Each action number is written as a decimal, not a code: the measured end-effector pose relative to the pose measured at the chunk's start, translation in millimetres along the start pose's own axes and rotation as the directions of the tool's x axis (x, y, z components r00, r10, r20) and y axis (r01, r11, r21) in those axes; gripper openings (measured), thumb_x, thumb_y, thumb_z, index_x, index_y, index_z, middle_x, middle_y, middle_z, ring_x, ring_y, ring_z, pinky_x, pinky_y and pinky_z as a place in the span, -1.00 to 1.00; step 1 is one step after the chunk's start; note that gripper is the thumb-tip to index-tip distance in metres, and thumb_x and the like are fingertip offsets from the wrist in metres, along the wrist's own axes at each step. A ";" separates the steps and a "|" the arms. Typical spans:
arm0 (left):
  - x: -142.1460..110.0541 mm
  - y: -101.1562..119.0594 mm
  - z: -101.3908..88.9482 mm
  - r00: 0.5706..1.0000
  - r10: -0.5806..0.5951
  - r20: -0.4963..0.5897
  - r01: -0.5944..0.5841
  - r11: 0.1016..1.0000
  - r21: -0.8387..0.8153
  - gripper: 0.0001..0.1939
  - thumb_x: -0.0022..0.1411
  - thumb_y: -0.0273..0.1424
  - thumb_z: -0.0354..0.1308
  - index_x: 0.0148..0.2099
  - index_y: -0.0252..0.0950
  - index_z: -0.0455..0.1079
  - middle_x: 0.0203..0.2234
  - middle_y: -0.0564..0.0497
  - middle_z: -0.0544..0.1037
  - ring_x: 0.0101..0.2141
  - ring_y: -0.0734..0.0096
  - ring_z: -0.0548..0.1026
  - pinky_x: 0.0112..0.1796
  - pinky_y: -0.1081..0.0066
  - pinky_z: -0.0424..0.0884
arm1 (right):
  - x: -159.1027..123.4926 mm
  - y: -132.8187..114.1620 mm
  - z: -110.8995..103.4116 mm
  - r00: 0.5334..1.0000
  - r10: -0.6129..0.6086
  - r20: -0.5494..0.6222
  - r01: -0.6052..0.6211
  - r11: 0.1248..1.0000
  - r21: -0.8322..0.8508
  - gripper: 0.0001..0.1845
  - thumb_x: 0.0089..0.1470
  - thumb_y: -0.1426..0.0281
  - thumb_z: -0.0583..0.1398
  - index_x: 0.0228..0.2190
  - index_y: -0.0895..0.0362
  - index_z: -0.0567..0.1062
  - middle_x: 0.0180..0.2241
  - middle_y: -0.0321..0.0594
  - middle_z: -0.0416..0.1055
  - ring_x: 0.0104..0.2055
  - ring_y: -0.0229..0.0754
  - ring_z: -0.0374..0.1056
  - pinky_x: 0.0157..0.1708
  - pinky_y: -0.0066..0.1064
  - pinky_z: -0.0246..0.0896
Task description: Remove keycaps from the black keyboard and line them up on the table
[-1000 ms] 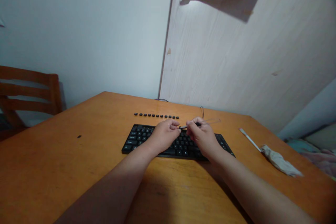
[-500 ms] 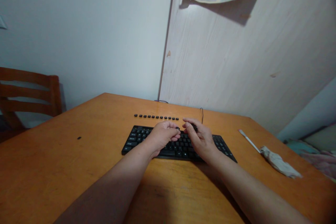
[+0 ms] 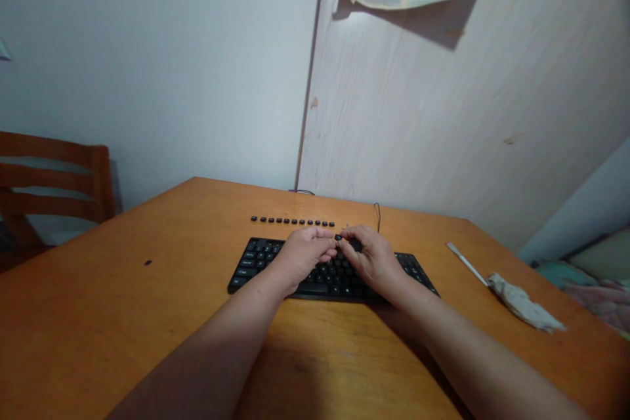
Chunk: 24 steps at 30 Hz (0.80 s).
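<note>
A black keyboard [image 3: 315, 289] lies on the wooden table under both my hands. Between my fingertips, above its back edge, is a small black keycap [image 3: 338, 237]. My right hand [image 3: 374, 256] pinches this keycap between thumb and index finger. A dark shape [image 3: 355, 245] shows inside the curl of that hand; I cannot make out what it is. My left hand [image 3: 305, 254] is beside the keycap, fingers stretched toward it and slightly apart. Behind the keyboard runs a row of several loose black keycaps [image 3: 294, 222].
One small black piece [image 3: 147, 263] lies on the table [image 3: 197, 341] at left. To the right are a white-handled brush [image 3: 467, 264] and a crumpled cloth [image 3: 524, 305]. A thin cable [image 3: 377, 215] rises at the back by the wall. A wooden chair [image 3: 54, 177] stands left.
The keycap has passed from my left fingertips to my right thumb and index finger. My right hand has moved in to the left, and my left fingers have straightened.
</note>
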<state>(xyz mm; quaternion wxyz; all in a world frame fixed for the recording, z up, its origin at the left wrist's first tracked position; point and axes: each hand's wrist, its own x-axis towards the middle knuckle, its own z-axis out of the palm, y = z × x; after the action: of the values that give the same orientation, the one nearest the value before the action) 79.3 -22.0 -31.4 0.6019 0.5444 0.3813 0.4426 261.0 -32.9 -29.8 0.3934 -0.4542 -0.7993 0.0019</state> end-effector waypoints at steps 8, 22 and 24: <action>4.4 1.1 -24.0 0.917 0.372 -0.142 -0.184 0.713 0.677 -0.77 0.25 -0.31 0.04 -0.22 -0.27 0.49 -0.34 -0.02 0.59 -0.29 0.33 0.51 -0.25 0.39 0.36 | 32.4 66.1 0.0 0.949 0.284 0.134 -0.268 0.955 -0.126 -0.84 0.07 0.30 0.20 -0.38 0.13 0.53 -0.43 -0.23 0.49 -0.40 -0.21 0.33 -0.40 -0.42 0.12; -0.8 2.2 -29.5 0.955 0.294 -0.034 -0.074 0.347 0.935 -0.72 0.30 -0.25 -0.04 -0.20 -0.21 0.48 -0.27 -0.04 0.59 -0.23 0.26 0.51 -0.30 0.38 0.27 | 69.0 105.8 42.7 0.855 0.431 0.288 -0.320 0.877 -0.359 -0.82 0.05 0.31 0.22 -0.30 0.06 0.59 -0.29 -0.16 0.55 -0.26 -0.14 0.39 -0.34 -0.41 0.12; -1.0 2.6 -29.5 0.958 0.286 -0.022 -0.076 0.327 0.942 -0.71 0.30 -0.24 -0.04 -0.20 -0.20 0.49 -0.25 -0.03 0.60 -0.22 0.25 0.51 -0.30 0.37 0.26 | 71.4 106.6 45.4 0.850 0.432 0.303 -0.313 0.875 -0.368 -0.81 0.06 0.31 0.21 -0.29 0.05 0.60 -0.26 -0.16 0.55 -0.23 -0.14 0.39 -0.32 -0.41 0.13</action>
<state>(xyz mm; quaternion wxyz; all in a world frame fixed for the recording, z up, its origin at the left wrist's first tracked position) 51.0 -13.6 -32.3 0.0926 0.7850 0.5553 0.2585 289.8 97.8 -54.8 0.1499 -0.6484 -0.7452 0.0424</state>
